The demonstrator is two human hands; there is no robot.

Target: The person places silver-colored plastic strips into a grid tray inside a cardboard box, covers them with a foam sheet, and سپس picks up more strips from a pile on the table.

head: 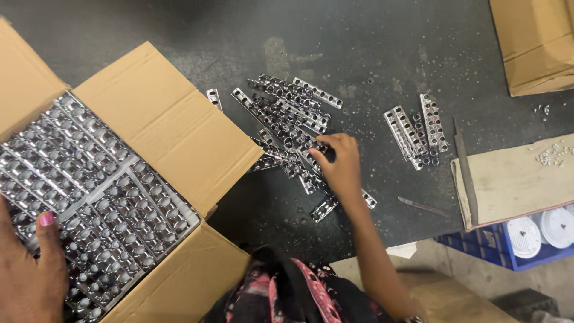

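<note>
So the right hand (342, 170) has its fingers curled down onto a loose pile of shiny chrome strips with holes (287, 119) on the dark worktable (371, 48), pinching one. Left hand (30, 269) lies flat, gripping nothing, on more strips packed in the open cardboard box (173, 125) alongside.

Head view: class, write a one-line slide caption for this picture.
Right hand reaches into a pile of chrome perforated strips on a dark table; left hand rests in a full cardboard box.
</note>
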